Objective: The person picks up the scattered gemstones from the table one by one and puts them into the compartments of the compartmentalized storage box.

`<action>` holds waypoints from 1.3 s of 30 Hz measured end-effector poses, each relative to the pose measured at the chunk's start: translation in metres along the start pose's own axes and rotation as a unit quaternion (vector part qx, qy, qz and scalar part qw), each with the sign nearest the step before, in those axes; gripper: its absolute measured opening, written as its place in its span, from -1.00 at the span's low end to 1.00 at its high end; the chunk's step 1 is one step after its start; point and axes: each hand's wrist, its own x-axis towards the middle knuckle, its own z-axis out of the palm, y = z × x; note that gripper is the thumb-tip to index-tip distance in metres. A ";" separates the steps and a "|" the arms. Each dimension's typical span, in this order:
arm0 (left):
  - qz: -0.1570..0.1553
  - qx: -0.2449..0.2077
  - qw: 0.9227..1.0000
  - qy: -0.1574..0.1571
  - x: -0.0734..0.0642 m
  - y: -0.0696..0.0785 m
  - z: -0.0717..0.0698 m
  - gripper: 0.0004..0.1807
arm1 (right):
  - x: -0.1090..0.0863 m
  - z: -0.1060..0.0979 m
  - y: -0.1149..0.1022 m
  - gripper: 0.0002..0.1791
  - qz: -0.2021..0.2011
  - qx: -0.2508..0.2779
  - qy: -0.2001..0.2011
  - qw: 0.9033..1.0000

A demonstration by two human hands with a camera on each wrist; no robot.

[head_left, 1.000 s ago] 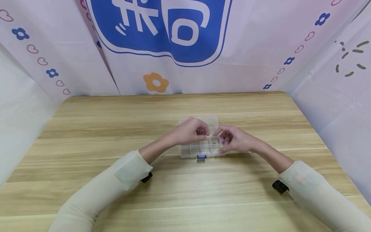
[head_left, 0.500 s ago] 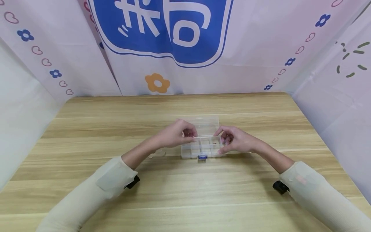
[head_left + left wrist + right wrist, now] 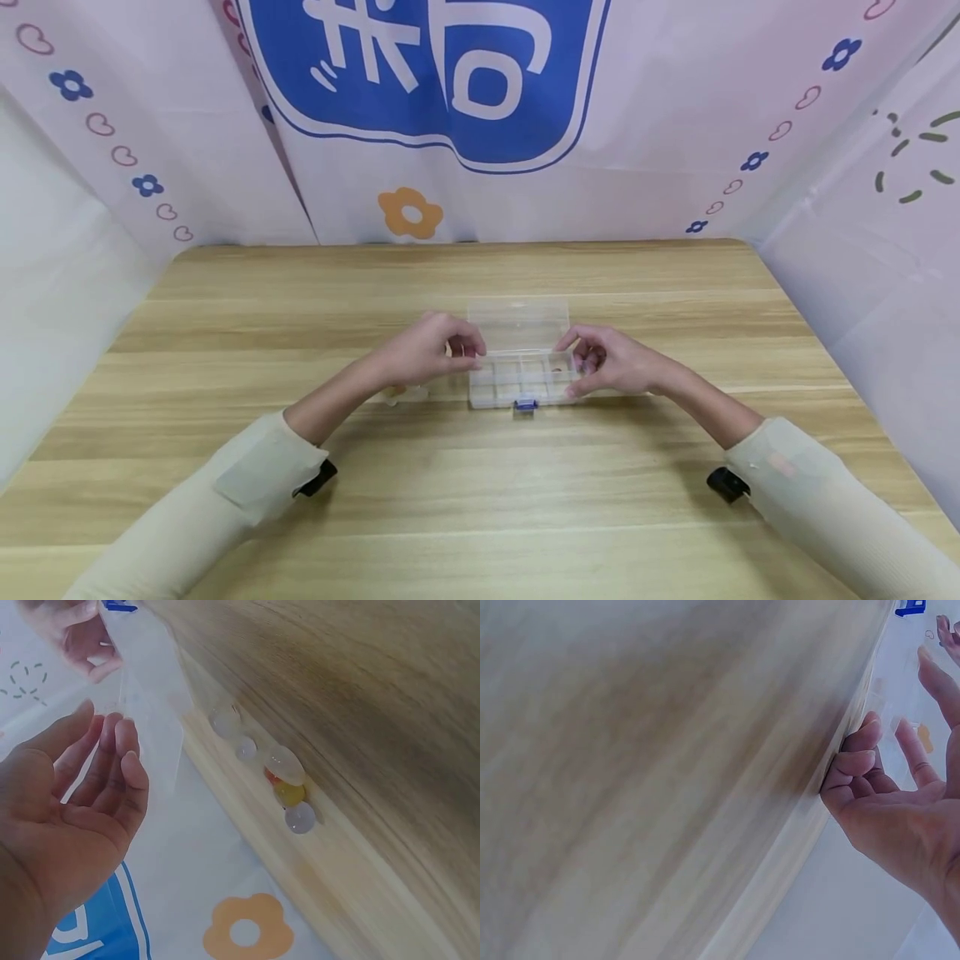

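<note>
A clear plastic compartment box [image 3: 491, 401] lies on the table, its transparent lid [image 3: 519, 323] folded back behind it and a blue latch [image 3: 526, 405] in front. My right hand [image 3: 622, 364] grips the box's right end, thumb at the front corner and index finger at the back. A small reddish bit [image 3: 557, 370] shows in the right rear compartment. My left hand [image 3: 431, 352] is over the box's left rear corner. In the left wrist view, nothing shows between its loosely bent fingers [image 3: 129, 761] and thumb.
Left of the box, several rounded pieces lie on the wooden table [image 3: 450, 500], among them a clear bead [image 3: 300, 818], a yellow bead [image 3: 290, 793] and a pale oval one [image 3: 285, 765]. A printed white cloth [image 3: 645, 125] hangs behind the table.
My left hand has moved left along the box, from its middle to its left end, uncovering the compartments and lid. My right hand has stayed at the right end.
</note>
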 end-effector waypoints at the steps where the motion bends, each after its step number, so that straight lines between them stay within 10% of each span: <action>1: 0.000 0.003 1.000 0.001 0.001 0.000 0.000 -0.94 | 0.000 0.000 0.000 -0.40 0.001 -0.001 0.000 1.000; 14: 0.009 0.021 1.000 0.020 -0.005 -0.015 0.000 -0.95 | 0.000 -0.001 0.002 -0.40 0.003 -0.002 0.000 1.000; 39: -0.059 0.012 0.998 0.015 -0.057 -0.056 -0.021 -0.95 | 0.000 0.000 0.003 -0.40 -0.001 0.001 -0.001 1.000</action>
